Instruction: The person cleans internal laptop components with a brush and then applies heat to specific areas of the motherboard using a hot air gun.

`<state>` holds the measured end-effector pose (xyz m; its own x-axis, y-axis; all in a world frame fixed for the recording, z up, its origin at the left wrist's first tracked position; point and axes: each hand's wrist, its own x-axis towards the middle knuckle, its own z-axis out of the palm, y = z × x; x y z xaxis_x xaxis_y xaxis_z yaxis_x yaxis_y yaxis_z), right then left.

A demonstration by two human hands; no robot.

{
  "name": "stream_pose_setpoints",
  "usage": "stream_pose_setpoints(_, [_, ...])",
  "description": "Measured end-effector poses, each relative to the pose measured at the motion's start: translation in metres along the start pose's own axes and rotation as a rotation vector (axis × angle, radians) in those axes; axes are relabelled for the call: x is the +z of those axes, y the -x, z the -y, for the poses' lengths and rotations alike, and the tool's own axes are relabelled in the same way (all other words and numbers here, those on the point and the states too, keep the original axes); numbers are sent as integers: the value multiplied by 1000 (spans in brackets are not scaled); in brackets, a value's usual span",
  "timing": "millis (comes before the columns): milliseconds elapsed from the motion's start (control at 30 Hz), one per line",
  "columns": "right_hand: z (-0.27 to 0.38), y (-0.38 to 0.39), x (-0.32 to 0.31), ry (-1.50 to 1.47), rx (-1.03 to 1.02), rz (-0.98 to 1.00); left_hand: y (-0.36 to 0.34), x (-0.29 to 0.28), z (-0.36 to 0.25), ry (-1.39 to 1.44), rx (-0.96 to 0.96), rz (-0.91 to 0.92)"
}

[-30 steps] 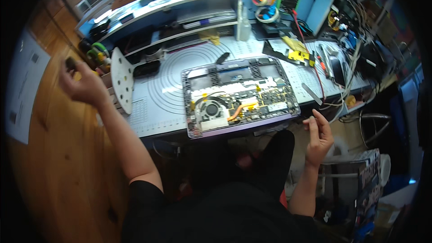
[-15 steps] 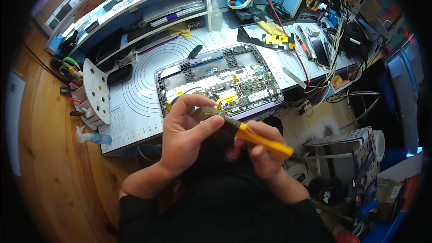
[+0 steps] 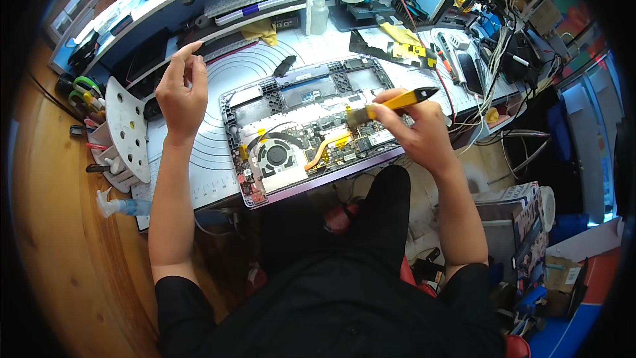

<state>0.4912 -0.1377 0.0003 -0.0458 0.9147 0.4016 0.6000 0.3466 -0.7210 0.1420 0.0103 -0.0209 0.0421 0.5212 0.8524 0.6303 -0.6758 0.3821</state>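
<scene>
An opened laptop point(image 3: 291, 103) lies on the bench with its insides exposed. A round fan point(image 3: 275, 156) and a copper heat pipe point(image 3: 321, 152) show in its near half. My right hand point(image 3: 424, 132) grips a brush point(image 3: 401, 101) with a yellow handle and black end. Its bristles are over the circuit board, at or very near the surface; touching cannot be told. My left hand point(image 3: 182, 96) is raised left of the laptop, holding nothing, its index finger stretched out and the others loosely bent.
A blue-white shelf point(image 3: 308, 0) stands behind. A perforated white tool holder point(image 3: 122, 129) and a spray bottle point(image 3: 126, 205) are at the left. Black-and-yellow strips point(image 3: 411, 53), a red probe lead point(image 3: 424, 50) and tangled cables point(image 3: 497, 73) crowd the right.
My left hand has left the bristles and risen to the far left. My right hand has carried the brush forward over the laptop's board, bristles now pointing left and down.
</scene>
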Motion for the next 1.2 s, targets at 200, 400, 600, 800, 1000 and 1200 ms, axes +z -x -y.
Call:
stream_pose_setpoints(200, [-2, -18, 5, 165, -46, 174, 17, 1, 3, -75, 103, 122])
stream_pose_setpoints(400, [-1, -24, 9, 184, -150, 163, 14, 0, 0, -58, 112, 130])
stream_pose_setpoints(600, [-7, -21, 8, 140, -106, 161, 15, -4, 7, -69, 93, 137])
stream_pose_setpoints(800, [10, -19, 3, 73, 28, 287, 16, -4, 7, -79, 91, 153])
stream_pose_setpoints(1000, [-5, -7, -14, 222, 60, 148, 16, -1, 5, -80, 86, 168])
stream_pose_setpoints(1200, [-1, 4, -2, 135, -13, 147, 19, -4, 6, -87, 70, 188])
